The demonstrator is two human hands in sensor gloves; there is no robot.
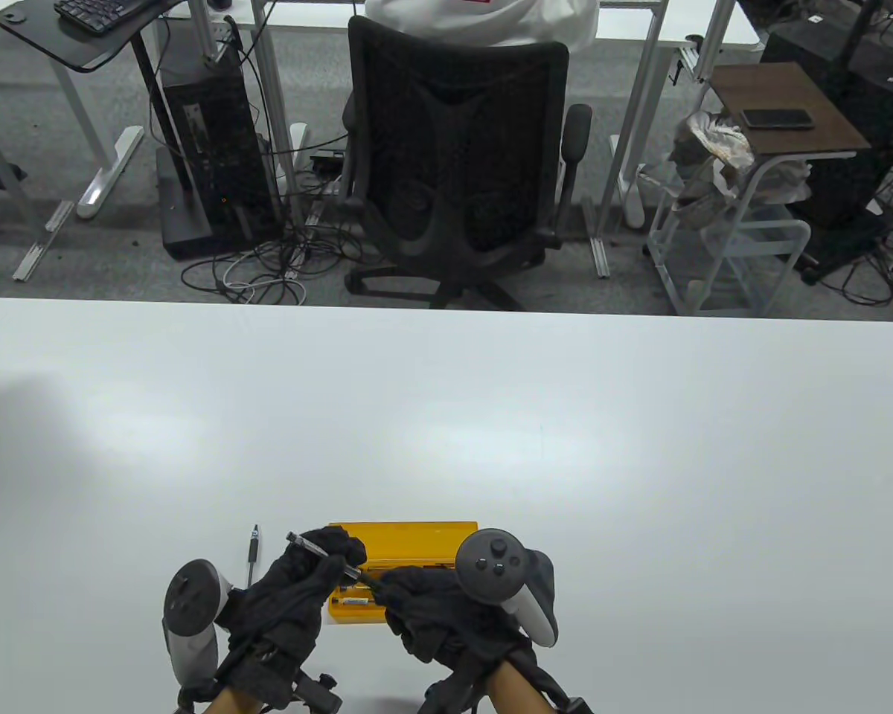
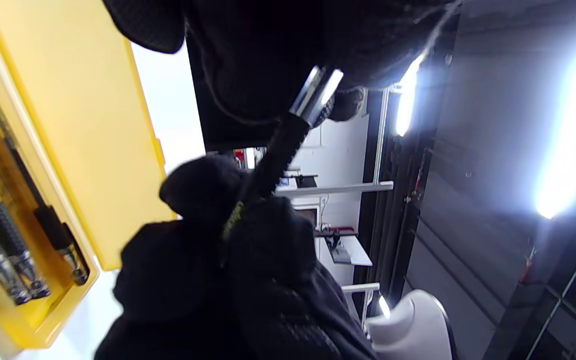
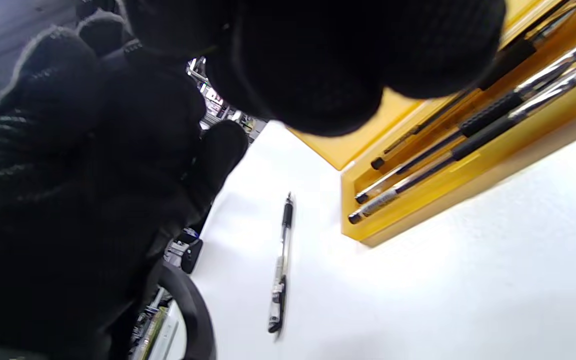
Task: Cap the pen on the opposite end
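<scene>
Together, the left hand point(image 1: 298, 587) and right hand point(image 1: 431, 610) clamp one pen point(image 1: 324, 554) held above the yellow case point(image 1: 417, 532), its axis slanting up-left from the right fingers, while only the right wrist view shows case pens clearly; which piece is the cap, I cannot tell.

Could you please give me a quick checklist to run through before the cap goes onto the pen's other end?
1. Left hand grips the held pen: ok.
2. Right hand meets the pen's near end: ok.
3. Cap already off: cannot tell, fingers hide it.
4. Yellow case lies open, pens inside: ok.
5. Spare pen lies on the table, apart from both hands: ok.
</scene>
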